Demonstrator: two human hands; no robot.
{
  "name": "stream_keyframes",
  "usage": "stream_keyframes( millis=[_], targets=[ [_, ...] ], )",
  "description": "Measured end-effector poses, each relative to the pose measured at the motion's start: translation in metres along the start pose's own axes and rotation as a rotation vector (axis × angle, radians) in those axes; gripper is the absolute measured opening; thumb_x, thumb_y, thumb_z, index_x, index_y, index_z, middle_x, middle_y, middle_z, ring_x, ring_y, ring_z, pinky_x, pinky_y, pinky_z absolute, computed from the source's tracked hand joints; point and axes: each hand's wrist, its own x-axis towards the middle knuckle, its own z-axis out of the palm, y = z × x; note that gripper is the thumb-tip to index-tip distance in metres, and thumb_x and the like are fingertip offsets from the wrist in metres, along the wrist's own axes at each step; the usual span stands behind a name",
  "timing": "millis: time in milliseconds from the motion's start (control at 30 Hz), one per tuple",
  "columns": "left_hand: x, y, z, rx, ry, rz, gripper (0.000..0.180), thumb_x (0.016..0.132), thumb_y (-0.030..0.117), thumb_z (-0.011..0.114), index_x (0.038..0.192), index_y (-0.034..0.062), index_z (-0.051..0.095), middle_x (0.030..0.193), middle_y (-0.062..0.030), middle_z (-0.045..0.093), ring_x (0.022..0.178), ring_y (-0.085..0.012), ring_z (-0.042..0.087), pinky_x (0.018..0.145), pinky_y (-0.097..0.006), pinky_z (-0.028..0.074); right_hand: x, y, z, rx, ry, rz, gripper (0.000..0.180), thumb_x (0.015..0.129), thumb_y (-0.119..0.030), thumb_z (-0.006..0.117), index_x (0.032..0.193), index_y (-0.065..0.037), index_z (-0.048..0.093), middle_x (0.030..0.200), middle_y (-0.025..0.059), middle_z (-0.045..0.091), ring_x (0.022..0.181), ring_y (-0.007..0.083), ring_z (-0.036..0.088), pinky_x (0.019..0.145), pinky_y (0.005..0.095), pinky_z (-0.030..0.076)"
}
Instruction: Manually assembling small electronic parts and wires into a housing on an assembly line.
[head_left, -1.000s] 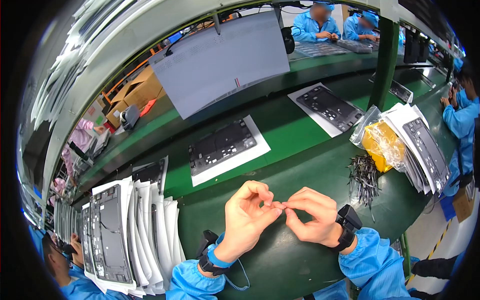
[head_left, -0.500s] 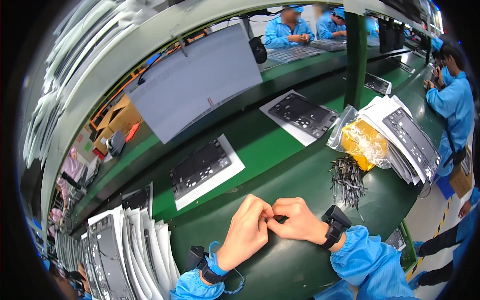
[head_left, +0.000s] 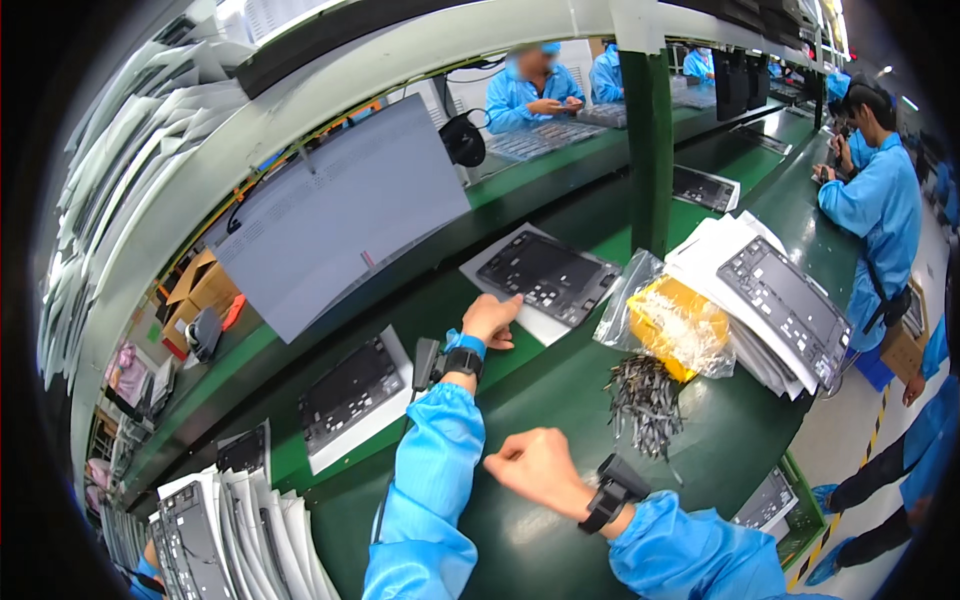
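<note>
My left hand is stretched forward to the near-left edge of a white sheet. Its fingers are curled at that edge and look closed on it. On this sheet lies a black tablet-shaped panel with small pale patches. Lower down, my right hand hovers over the green table with its fingers curled together; whatever they hold, if anything, is hidden. A heap of thin dark strips lies to the right of both hands.
Beyond the strips are a yellow packet in a clear bag and a stack of panels with white sheets. Another panel and a sheet stack are at left. A green post rises ahead; co-workers stand or sit beyond.
My hands were together above the table. The left has moved forward to the sheet under the panel; the right stays back, apart from it. The whole view has shifted.
</note>
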Motion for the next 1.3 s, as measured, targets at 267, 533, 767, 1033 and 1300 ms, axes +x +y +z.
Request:
stream_keyframes(
  millis=[267,533,767,1033,1300],
  targets=[
    [0.027,0.008,0.005,-0.067,-0.038,-0.037,0.026,0.098,0.015,0.075,0.081,-0.0042,0.07,0.068,-0.0096,0.069,0.053,-0.0135,0.061,0.044,-0.027,0.045,-0.003,0.004,0.004,-0.114,-0.016,-0.203,0.024,0.08,-0.019,0.067,0.07,0.001,0.072,0.07,0.0236,0.069,0.065,0.0436,0.069,0.064,0.0527,0.057],
    [-0.07,-0.096,-0.06,-0.432,0.615,0.362,0.031,0.083,0.005,0.075,0.111,-0.0051,0.067,0.09,-0.0064,0.069,0.077,-0.0158,0.066,0.069,-0.031,0.053,-0.001,-0.013,-0.014,-0.431,0.242,-0.531,0.02,0.078,-0.017,0.071,0.063,-0.005,0.066,0.065,0.0142,0.063,0.063,0.0342,0.067,0.056,0.0467,0.055],
    [-0.28,-0.138,-0.039,-0.869,0.398,0.403,0.06,0.095,-0.012,0.058,0.152,0.0063,0.05,0.136,-0.01,0.061,0.11,-0.0166,0.065,0.095,-0.031,0.055,0.033,0.017,-0.123,-0.609,0.174,-0.312,0.021,0.072,0.0,0.067,0.09,0.001,0.077,0.093,0.0245,0.072,0.093,0.0442,0.07,0.087,0.0517,0.058],
    [-0.455,-0.18,0.048,-0.639,0.601,0.029,0.03,0.107,0.001,0.057,0.135,-0.0035,0.067,0.096,-0.002,0.07,0.066,-0.0002,0.046,0.055,-0.021,0.033,0.05,0.032,-0.126,-0.6,0.016,-0.281,0.02,0.076,0.008,0.073,0.096,0.005,0.076,0.092,0.0221,0.076,0.091,0.0406,0.073,0.086,0.0451,0.058],
    [-0.49,-0.169,0.127,-0.937,0.516,0.015,0.036,0.103,0.003,0.066,0.139,0.0048,0.069,0.09,-0.0001,0.069,0.073,-0.0052,0.058,0.067,-0.021,0.047,0.054,0.046,-0.131,-0.591,-0.011,-0.209,0.018,0.081,0.011,0.069,0.097,0.005,0.074,0.089,0.0203,0.074,0.086,0.0324,0.075,0.078,0.0394,0.058]
  ],
)
